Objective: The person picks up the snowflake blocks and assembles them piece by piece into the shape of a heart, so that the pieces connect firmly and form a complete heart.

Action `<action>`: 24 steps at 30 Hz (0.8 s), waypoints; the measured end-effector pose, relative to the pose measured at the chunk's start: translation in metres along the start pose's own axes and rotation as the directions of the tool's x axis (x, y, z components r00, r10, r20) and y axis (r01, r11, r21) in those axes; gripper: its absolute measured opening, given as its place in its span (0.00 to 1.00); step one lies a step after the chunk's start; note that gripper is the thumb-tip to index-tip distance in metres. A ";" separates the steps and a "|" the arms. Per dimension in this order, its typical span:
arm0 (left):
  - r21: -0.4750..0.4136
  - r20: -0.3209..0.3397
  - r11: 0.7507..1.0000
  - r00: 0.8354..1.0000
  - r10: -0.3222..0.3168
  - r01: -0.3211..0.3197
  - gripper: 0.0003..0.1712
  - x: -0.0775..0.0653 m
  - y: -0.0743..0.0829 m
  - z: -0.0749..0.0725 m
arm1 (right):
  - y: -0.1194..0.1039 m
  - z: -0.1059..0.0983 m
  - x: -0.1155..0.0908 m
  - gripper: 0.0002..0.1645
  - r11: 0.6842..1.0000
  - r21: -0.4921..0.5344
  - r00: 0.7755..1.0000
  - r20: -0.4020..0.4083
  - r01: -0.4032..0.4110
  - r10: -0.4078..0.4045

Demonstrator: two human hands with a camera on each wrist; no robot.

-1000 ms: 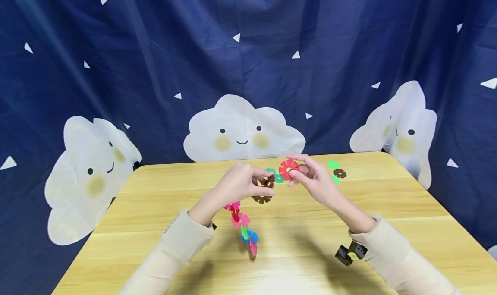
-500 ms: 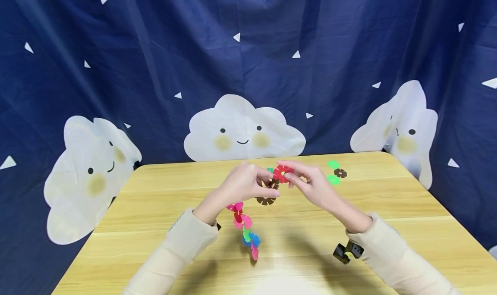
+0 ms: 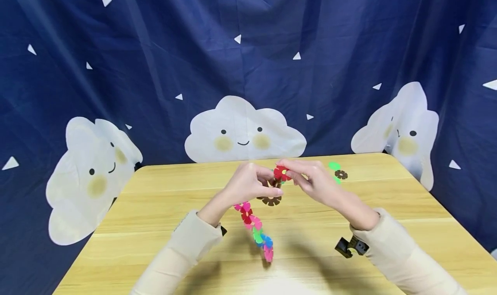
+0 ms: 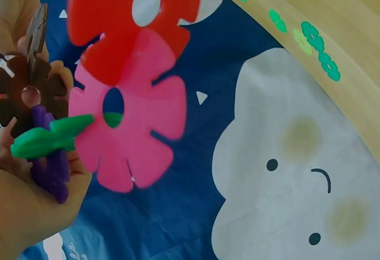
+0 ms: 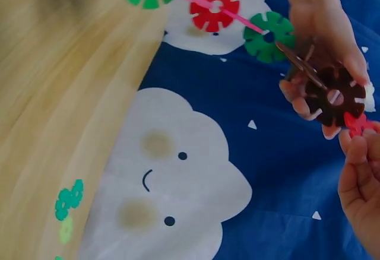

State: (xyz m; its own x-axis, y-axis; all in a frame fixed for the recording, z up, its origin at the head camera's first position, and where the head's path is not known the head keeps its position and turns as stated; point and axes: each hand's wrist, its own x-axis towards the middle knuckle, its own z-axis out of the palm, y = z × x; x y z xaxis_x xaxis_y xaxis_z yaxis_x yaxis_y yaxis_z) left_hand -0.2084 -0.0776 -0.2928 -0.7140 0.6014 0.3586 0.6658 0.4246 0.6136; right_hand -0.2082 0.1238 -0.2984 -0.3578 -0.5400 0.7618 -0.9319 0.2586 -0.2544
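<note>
In the head view my left hand (image 3: pixel 248 183) grips a chain of slotted flower-shaped plastic discs by its brown discs (image 3: pixel 271 201). Below it the chain (image 3: pixel 257 235) hangs in pink, red, green and blue over the table. My right hand (image 3: pixel 314 180) pinches a red disc (image 3: pixel 280 173) between thumb and fingers. In the right wrist view that red disc (image 5: pixel 356 123) meets the edge of a brown disc (image 5: pixel 320 102); whether the slots interlock I cannot tell. The left wrist view has a purple disc (image 4: pixel 50 177), a green one (image 4: pixel 53 138) and a pink one (image 4: pixel 163 144) joined near the palm.
Loose green (image 3: pixel 334 165) and brown (image 3: pixel 341 174) discs lie on the wooden table (image 3: pixel 155 191) at the back right. Teal discs (image 5: pixel 68 199) lie near its far edge. Behind stands a blue curtain (image 3: pixel 272 70) with clouds.
My right hand has moved left, bringing the red disc against the brown disc. My left hand has shifted slightly right, and the hanging chain has swung right.
</note>
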 end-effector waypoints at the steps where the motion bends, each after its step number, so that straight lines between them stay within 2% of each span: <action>1: -0.017 -0.011 1.000 1.000 0.004 -0.004 0.08 -0.001 0.001 0.001 | 0.000 -0.002 0.001 0.18 1.000 0.000 1.000 0.004 0.028 -0.028; 3: -0.043 -0.022 0.999 1.000 0.012 -0.013 0.08 -0.001 0.003 0.004 | 0.000 -0.007 0.002 0.15 0.998 0.015 0.998 0.019 0.067 -0.067; 7: -0.068 -0.023 0.998 1.000 -0.007 0.005 0.09 0.000 0.008 0.006 | -0.001 -0.015 0.005 0.14 0.997 0.031 0.995 0.062 0.077 -0.078; 11: -0.037 -0.024 0.999 1.000 0.004 -0.005 0.08 0.000 0.011 0.004 | -0.001 -0.019 0.008 0.16 0.992 0.125 0.991 0.132 -0.006 -0.010; 14: 0.014 -0.038 0.999 0.999 0.035 -0.035 0.08 0.001 0.013 0.005 | 0.001 -0.019 0.006 0.17 0.975 0.216 0.991 0.132 -0.061 0.033; 16: 0.038 -0.051 0.999 0.998 0.041 -0.039 0.09 0.001 0.013 0.005 | 0.002 -0.017 0.005 0.16 0.981 0.193 0.996 0.088 -0.025 0.008; 18: 0.050 -0.064 0.998 0.998 0.029 -0.026 0.10 0.000 0.013 0.006 | 0.002 -0.014 0.004 0.14 0.991 0.124 0.998 0.042 0.044 -0.050; 21: 0.041 -0.073 0.999 0.997 0.013 -0.010 0.11 -0.001 0.013 0.006 | 0.001 -0.012 0.004 0.17 0.993 0.016 0.993 0.006 0.115 -0.115; 22: 0.035 -0.074 0.999 0.997 0.013 -0.010 0.10 -0.001 0.013 0.006 | 0.000 -0.012 0.004 0.17 0.993 0.014 0.993 0.007 0.114 -0.114; 24: 0.026 -0.076 0.999 0.997 0.025 -0.023 0.09 -0.001 0.014 0.006 | 0.000 -0.014 0.003 0.15 0.994 0.082 0.997 0.030 0.072 -0.075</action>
State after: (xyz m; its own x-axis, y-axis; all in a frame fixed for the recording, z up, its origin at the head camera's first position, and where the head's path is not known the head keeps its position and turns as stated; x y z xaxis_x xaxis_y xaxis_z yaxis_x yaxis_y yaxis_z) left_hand -0.1975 -0.0683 -0.2886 -0.7113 0.5589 0.4261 0.6876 0.4279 0.5866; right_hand -0.2086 0.1330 -0.2877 -0.2886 -0.5819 0.7603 -0.9571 0.1521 -0.2468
